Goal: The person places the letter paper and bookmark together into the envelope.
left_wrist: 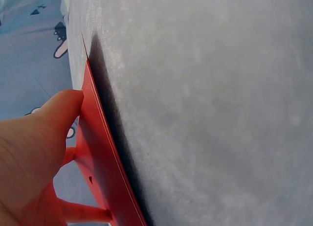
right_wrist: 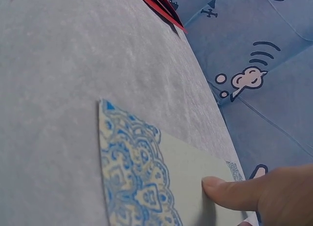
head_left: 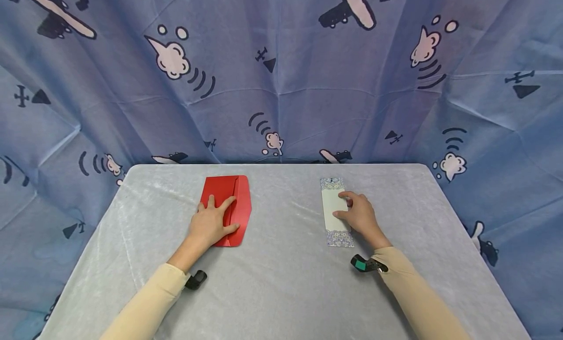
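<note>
I'm seemingly steadying the envelope, left grip wide, and touching the card, hold of right grip unclear; lifting would need pinching.

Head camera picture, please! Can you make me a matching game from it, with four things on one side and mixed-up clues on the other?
Things:
1. envelope
2. card
3. curtain
4. table

Clues:
A. blue, hanging at the back
B. pale grey, with two things lying on it
C. patterned at both ends, under the right hand
D. red, under the spread fingers of the left hand

Right pairs: 1-D, 2-C, 3-A, 4-B
</note>
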Motion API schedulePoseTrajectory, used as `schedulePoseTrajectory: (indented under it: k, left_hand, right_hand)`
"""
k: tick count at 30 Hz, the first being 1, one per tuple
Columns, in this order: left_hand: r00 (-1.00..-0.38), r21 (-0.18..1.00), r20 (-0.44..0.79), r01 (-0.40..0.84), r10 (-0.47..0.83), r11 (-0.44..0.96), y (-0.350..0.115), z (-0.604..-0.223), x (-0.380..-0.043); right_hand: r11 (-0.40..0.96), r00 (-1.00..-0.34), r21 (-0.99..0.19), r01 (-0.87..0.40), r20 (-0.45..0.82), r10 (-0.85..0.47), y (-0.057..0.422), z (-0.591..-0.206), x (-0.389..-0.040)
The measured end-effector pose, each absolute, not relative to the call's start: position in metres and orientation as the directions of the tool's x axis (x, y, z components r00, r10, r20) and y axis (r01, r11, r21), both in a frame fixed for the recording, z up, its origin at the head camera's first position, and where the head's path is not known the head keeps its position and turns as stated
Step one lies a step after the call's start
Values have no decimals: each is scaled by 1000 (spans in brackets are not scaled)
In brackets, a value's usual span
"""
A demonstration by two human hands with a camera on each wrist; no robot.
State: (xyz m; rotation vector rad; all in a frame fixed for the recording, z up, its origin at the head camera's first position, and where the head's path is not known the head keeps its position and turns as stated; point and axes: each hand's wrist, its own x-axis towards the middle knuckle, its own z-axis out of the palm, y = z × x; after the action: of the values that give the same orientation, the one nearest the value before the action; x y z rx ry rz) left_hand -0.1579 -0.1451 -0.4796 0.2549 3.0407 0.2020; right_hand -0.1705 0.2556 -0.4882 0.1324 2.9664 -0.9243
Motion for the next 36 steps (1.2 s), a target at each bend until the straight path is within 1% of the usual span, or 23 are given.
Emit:
schedulePoseTrajectory:
  k: [20, 36]
  left_hand:
    - [-982, 133, -53, 172, 180, 976, -146, -482, -158]
    - [-981, 131, -75, 166, 177, 977, -146, -481, -159]
  right_hand:
    - [783, -998, -619, 69, -52, 47, 260, -487, -175]
    - [744, -1000, -668, -4, -4, -9, 266, -484, -177]
